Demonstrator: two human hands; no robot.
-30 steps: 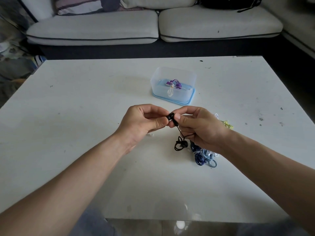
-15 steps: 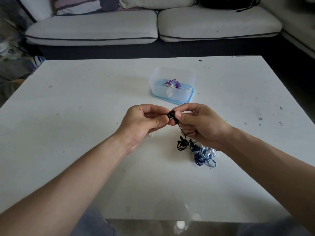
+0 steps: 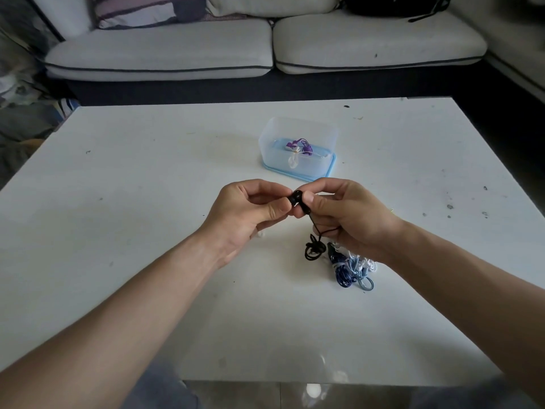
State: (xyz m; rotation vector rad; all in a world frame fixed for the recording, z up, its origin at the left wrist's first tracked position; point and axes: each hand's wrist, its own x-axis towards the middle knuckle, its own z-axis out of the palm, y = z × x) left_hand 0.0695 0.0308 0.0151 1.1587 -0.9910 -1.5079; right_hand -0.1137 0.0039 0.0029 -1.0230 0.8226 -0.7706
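Above the middle of the white table, my left hand and my right hand meet at a black earbud. Both pinch it between thumb and fingers. Its thin black cord runs down through my right hand's curled fingers to a small black coil hanging just above the tabletop. Right of the coil lies a tangle of blue and white earphone cords, partly hidden under my right wrist.
A clear plastic box on a blue lid stands beyond my hands, with purple earphones inside. A grey sofa runs behind the table, a dark bag on its right cushion.
My right hand has drawn a little closer to me and the black coil has swung slightly; both hands still pinch the earbud.
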